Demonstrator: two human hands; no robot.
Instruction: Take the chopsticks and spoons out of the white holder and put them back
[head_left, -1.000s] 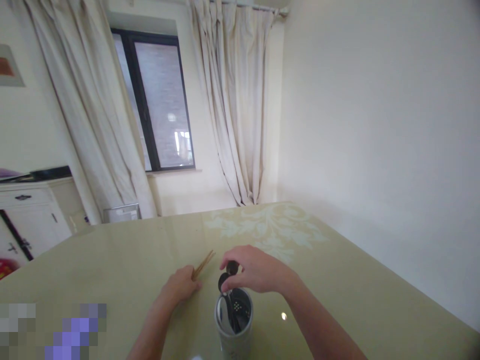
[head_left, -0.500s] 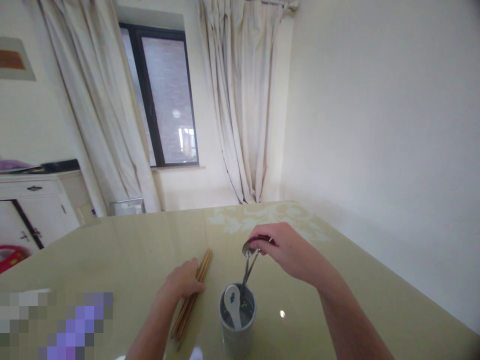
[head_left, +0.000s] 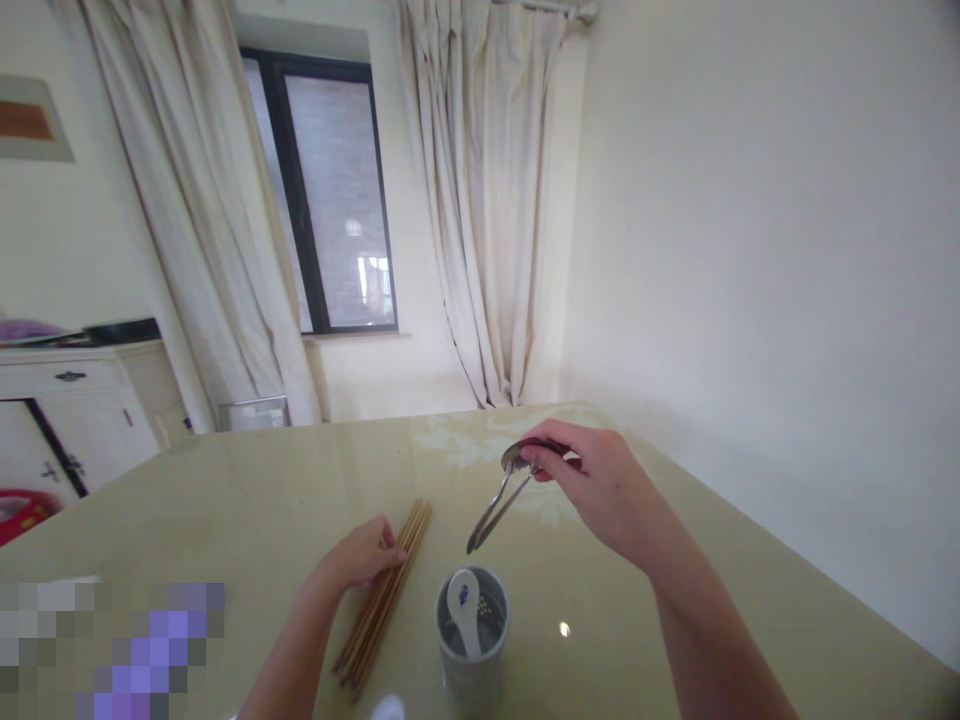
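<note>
My left hand [head_left: 369, 553] rests on a bundle of wooden chopsticks [head_left: 379, 620] lying slanted on the table, its fingers curled against them. Above and right of the chopsticks, my right hand [head_left: 592, 475] grips metal spoons [head_left: 495, 510] by their bowl ends. Their thin handles point down and left, with the tips in the air just above a grey ceramic holder [head_left: 474, 680]. How many spoons are in the hand is partly hidden by the fingers. Inside the holder stands a white ceramic spoon [head_left: 465, 605] with a small blue mark.
The pale green table [head_left: 247, 510] has a glossy surface. A small white object [head_left: 388, 708] shows at the bottom edge, left of the holder. Blurred-out items [head_left: 142, 650] lie at lower left. Behind are curtains [head_left: 487, 200], a window [head_left: 337, 200] and a white cabinet [head_left: 90, 400].
My right hand has lifted the metal spoons up and right, out of the holder. My left hand has shifted slightly over the chopsticks, which now lie more spread out.
</note>
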